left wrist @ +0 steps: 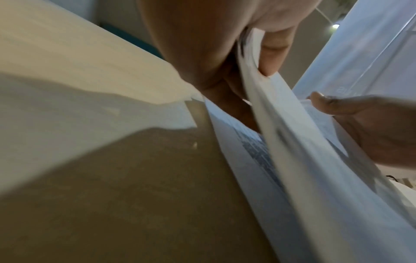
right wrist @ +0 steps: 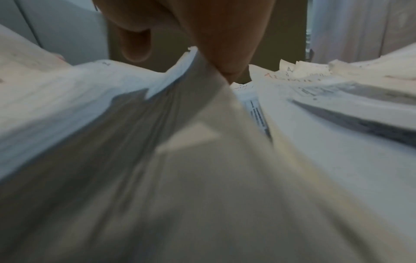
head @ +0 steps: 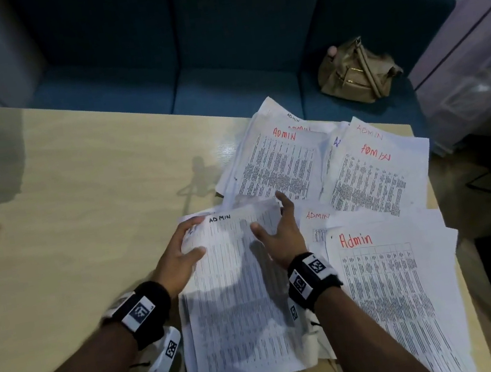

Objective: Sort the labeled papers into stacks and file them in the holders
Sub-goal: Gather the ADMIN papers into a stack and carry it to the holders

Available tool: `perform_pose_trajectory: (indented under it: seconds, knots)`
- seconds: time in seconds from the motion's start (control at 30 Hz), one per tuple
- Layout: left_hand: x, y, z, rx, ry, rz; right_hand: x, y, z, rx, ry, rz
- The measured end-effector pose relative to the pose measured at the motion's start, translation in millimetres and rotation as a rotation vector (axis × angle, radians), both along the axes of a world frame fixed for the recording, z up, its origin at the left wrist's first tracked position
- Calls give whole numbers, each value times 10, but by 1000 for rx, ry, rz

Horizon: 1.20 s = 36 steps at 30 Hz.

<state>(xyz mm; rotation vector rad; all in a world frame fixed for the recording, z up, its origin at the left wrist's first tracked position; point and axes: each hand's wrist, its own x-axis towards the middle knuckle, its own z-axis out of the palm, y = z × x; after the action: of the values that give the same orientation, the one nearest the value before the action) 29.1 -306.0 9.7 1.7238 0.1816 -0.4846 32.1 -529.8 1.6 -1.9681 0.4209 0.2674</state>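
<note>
Gathering is the step in hand — left hand (head: 181, 254) and right hand (head: 281, 238) clasp the ADMIN stack (head: 239, 299) on the worktop (head: 78, 196), beside loose Admin sheets (head: 390, 275); next, probably squaring edges.

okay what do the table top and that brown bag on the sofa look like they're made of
Table top: pale wood-grain surface, probably laminate; it shows faint grain lines and a soft sheen with reflections.
Brown bag: tan, soft and slouching, looks like leather or faux leather; gold-coloured zips glint. Which of the two cannot be told.
</note>
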Motion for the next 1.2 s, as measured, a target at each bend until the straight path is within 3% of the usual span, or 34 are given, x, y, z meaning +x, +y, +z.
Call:
perform_pose_trajectory:
  seconds: [0.13, 0.23, 0.3, 0.4, 0.5, 0.57, 0.63, 0.73, 0.83, 0.9, 1.03, 1.13, 1.2]
  knots:
    - [14, -87, 1, -7, -16, 4, 25, 46, 45, -71, -44, 36]
    - [2, -84, -41, 51, 8, 21, -6, -18, 114, -14, -69, 43]
    - [-11, -82, -50, 137, 35, 55, -27, -290, 172, -5, -134, -80]
    - [-29, -56, -102, 180, 38, 76, -185, -1067, 180, -235, -124, -400]
    - [-39, -28, -148, 209, 37, 72, -636, -1936, 87, -621, 189, -572]
    - [-50, -18, -170, 203, 39, 68, -988, -2257, 8, -690, 449, -577]
    - [-76, -16, -186, 228, 34, 29, -1236, -2332, -56, -715, 555, -472]
    - [-126, -46, -227, 275, 84, -22, -1348, -2269, -154, -675, 485, -411]
    - [-131, -39, -275, 345, 111, -47, -1281, -2132, -181, -508, 433, -528]
    - [-117, -42, -276, 355, 110, -66, -1261, -2051, -130, -498, 414, -567]
    - [-93, -72, -253, 381, 89, -102, -1262, -2164, 176, -278, 128, -676]
    - [-103, -79, -251, 384, 93, -90, -1275, -2354, 469, -344, 92, -703]
    - [-104, -83, -248, 374, 86, -84, -1274, -2450, 487, -414, 132, -632]
